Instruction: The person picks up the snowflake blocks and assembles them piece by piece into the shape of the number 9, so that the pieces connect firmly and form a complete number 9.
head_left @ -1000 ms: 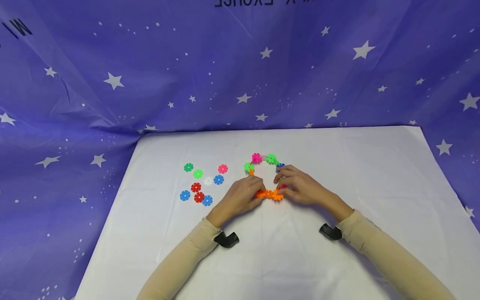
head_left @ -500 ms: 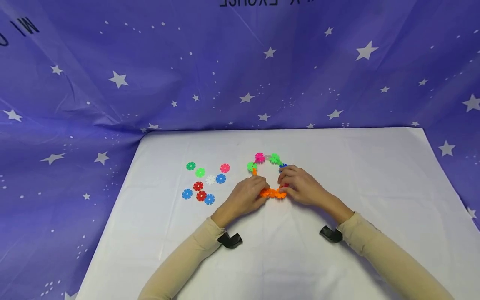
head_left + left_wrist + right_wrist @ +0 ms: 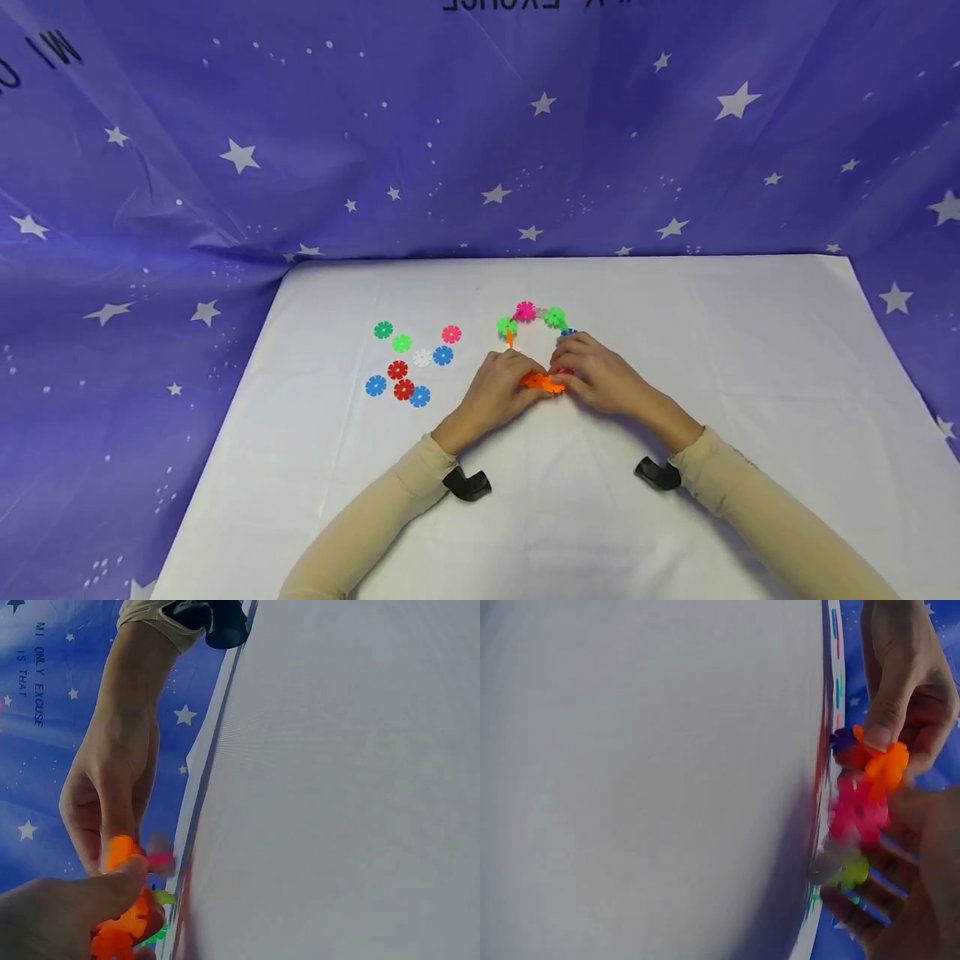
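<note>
A ring of interlocking notched plastic discs lies between both hands near the table's middle. Its near side is a row of orange discs [image 3: 536, 380]; a pink disc [image 3: 525, 311], green discs [image 3: 555, 317] and a clear piece make up the far side. My left hand [image 3: 501, 389] pinches the orange discs, thumb on top in the left wrist view. On the ring's right side, my right hand [image 3: 606, 377] pinches the chain where orange meets a red disc [image 3: 564, 371]. A blue disc [image 3: 569, 332] shows just beyond its fingers. The hands' fingertips nearly meet and hide some discs.
Several loose discs lie left of the ring, among them a white disc [image 3: 422, 357], a pink one and red discs [image 3: 397, 370]. A white cloth covers the table [image 3: 750, 350]. Behind it hangs a purple star-patterned curtain [image 3: 420, 125]. Each wrist carries a black mount [image 3: 467, 484].
Both hands have drawn closer together, so less of the orange row shows between them. The ring's far side has shifted slightly. The loose discs stay in the same arrangement.
</note>
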Available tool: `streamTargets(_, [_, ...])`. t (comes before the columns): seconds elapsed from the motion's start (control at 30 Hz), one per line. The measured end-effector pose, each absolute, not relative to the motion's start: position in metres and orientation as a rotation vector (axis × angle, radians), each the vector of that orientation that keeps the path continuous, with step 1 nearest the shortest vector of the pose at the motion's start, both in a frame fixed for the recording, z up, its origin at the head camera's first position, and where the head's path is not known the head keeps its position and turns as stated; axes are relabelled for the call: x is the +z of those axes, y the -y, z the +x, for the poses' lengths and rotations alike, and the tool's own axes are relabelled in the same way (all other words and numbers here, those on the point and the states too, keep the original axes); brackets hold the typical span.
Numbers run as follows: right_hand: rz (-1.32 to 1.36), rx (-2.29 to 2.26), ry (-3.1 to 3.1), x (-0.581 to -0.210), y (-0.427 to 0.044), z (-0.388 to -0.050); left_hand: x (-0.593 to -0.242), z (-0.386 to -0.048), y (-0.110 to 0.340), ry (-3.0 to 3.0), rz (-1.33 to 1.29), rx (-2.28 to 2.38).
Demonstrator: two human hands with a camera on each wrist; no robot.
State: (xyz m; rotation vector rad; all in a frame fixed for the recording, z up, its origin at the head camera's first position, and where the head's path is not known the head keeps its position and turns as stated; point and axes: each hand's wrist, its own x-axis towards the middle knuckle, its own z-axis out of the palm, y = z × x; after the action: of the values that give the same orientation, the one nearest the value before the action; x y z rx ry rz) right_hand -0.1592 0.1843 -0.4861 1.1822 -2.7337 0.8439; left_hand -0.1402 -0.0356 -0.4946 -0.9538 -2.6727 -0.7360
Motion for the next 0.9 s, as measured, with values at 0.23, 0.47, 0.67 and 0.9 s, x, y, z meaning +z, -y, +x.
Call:
streamTargets(0.23, [1.288,0.913,2.769,-0.483,-0.193,-0.159,-0.496,-0.144,0.037,2.648,-1.019,-0.740])
streamTargets(0.47, [1.351,0.942,2.750,-0.487,-0.195,-0.163,-0.493,-0.146,0.038,2.645,-1.091,-0.712])
streamTargets(0.67, [1.345,0.942,2.724,-0.485,-0.194,-0.164,-0.480,-0.149,0.045,2.793,-1.240,-0.712])
streamTargets(0.9, [1.275,0.864,2.761,-0.484,-0.190,-0.163,-0.481,-0.149,0.050,2.779,-1.217,-0.735])
